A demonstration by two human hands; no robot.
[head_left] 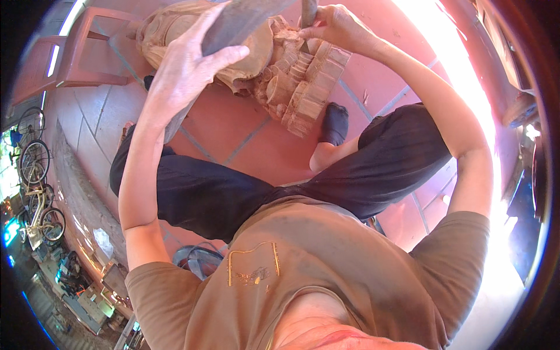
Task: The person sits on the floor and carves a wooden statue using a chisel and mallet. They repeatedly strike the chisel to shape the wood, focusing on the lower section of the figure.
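Observation:
My left hand [188, 70] is wrapped round a thick grey wooden club [248, 22], thumb across it; its upper end runs out of the top of the view. In my right hand [341, 28] a dark chisel [308, 13] stands nearly upright, pinched between the fingers. The chisel's lower end is over a carved wooden sculpture [303, 87], and the fingers are close to its surface. The sculpture lies on the floor between my legs, with a stepped base at its right end and a broad rounded part to the left. The club hides some of it.
Red floor tiles [245, 122] surround the carving. My dark-socked foot [334, 122] is close beside its base. Reddish chairs [96, 49] stand at the upper left. Bicycles [36, 163] and clutter line the far left, past a long log-like edge [81, 181]. Strong sunlight falls on the right.

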